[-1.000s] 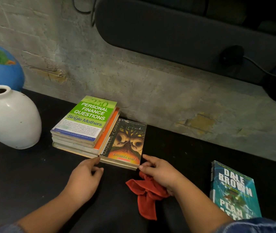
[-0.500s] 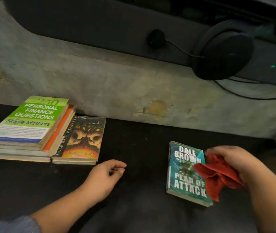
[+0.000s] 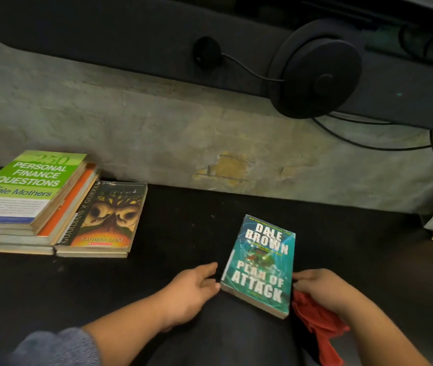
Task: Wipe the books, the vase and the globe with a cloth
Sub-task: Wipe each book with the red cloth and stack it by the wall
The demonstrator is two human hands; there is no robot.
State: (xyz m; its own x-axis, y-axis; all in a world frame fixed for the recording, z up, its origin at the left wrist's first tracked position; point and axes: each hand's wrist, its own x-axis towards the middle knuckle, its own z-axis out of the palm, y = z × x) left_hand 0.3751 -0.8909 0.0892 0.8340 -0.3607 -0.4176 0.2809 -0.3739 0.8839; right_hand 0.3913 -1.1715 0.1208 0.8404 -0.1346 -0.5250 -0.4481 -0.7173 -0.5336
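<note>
Head view is showing the left hand (image 3: 191, 289) reaching low over the desk (image 3: 183, 228), its grip apart, fingertips just beside the near left corner of the teal book (image 3: 261, 262). The right hand (image 3: 320, 286) is keeping its grip clamped on the red cloth (image 3: 315, 320) at the book's near right corner. The book is lying cover up toward the desk's near edge, right of middle. Its long axis is running near to far, with the title's top pointing at the far edge and leaning slightly right. Half a second ago the cloth was covering part of the cover, and the left hand was sitting farther left. The stack of books (image 3: 25, 196) is resting by the far left edge.
</note>
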